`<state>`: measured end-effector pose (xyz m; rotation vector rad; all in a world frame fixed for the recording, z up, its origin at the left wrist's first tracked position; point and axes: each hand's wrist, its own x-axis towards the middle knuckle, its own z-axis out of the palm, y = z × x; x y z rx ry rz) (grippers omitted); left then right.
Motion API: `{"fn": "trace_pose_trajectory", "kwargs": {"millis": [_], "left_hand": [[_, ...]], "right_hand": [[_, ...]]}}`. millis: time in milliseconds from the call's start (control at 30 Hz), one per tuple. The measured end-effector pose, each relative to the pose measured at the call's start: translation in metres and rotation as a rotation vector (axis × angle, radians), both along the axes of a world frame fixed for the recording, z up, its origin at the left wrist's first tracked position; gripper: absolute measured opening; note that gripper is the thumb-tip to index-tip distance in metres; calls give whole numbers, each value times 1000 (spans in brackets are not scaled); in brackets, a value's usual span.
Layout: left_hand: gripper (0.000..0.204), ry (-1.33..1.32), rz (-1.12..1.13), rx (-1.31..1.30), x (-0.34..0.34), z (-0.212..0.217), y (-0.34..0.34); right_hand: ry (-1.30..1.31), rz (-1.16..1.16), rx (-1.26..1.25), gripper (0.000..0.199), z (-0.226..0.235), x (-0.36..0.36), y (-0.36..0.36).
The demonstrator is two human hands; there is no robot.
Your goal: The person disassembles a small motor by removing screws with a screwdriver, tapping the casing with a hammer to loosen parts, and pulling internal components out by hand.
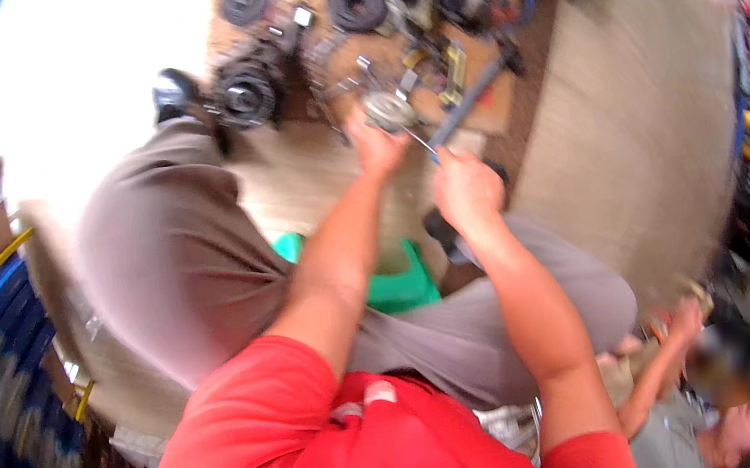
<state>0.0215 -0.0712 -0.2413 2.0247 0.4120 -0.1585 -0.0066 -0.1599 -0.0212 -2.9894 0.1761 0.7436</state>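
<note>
My left hand [375, 145] grips a round metal part [389, 110], holding it up in front of me. My right hand [464, 187] is closed around a thin tool [425, 144] with a metal shaft whose tip reaches the round part. Both forearms rise from a red shirt at the bottom edge. My knees in grey trousers [171, 258] spread to either side, with a green stool [398, 285] between them.
On the brown mat ahead lie several dark round machine parts [247, 92], a disc [357, 7], a long grey bar [471, 99] and small metal pieces. Another person [713, 415] sits low at the right. Shelves with goods line the right edge; yellow rails stand at the left.
</note>
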Motion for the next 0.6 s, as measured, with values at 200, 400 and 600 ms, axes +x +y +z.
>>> {"fn": "trace_pose_trajectory", "kwargs": {"millis": [200,400,600], "left_hand": [[109,94,-109,-4,-1,19,-6],[108,176,2,-155,-10,27,-6],[111,237,-18,-158,-6,31,-9]], "right_hand": [[-49,-3,-5,25,15,0,0],[-20,40,-97,22,11,-4,9],[19,16,-92,24,17,-3,10]]}}
